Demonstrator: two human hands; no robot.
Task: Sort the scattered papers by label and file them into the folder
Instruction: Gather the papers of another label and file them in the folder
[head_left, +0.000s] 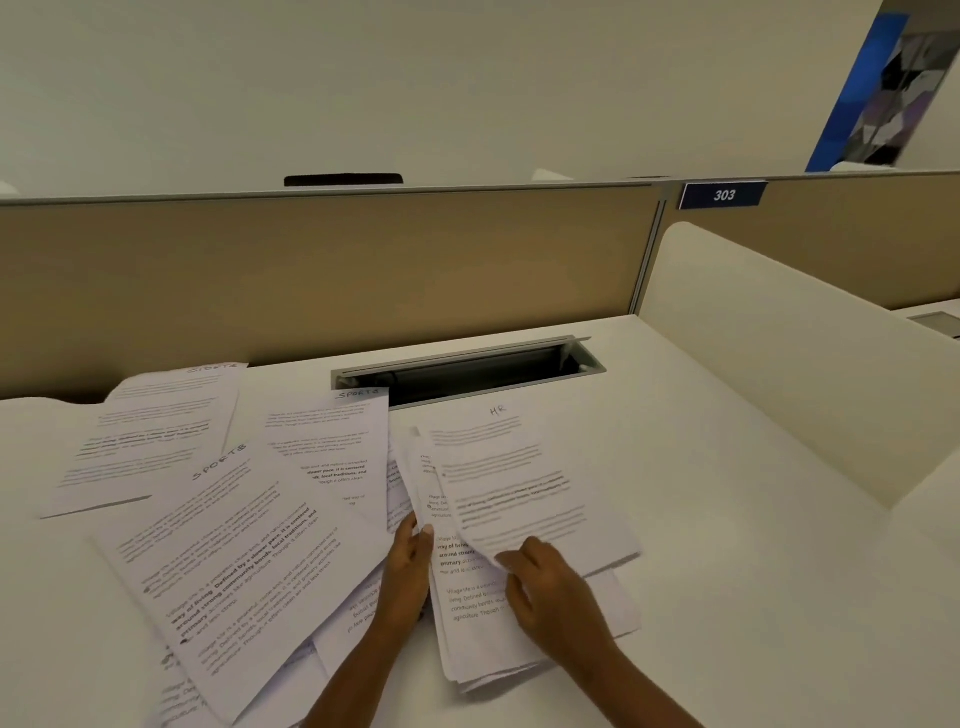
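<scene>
Both our hands work the papers on the counter (727, 467): left hand (410, 566) pinches a sheet's edge, right hand (550, 592) fingers clamp the HR sheet (519, 483). We're sorting still; next, lay it apart from the SPORTS sheets (234, 545).

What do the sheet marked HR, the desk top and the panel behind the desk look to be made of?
HR sheet: thin white printer paper, matte; it bends where the right hand lifts its edge. Desk top: smooth off-white surface, probably laminate, with a faint even sheen and no grain. Back panel: tan, flat and dull, likely fabric-covered, though no weave can be made out; its top rail looks like grey metal.
</scene>
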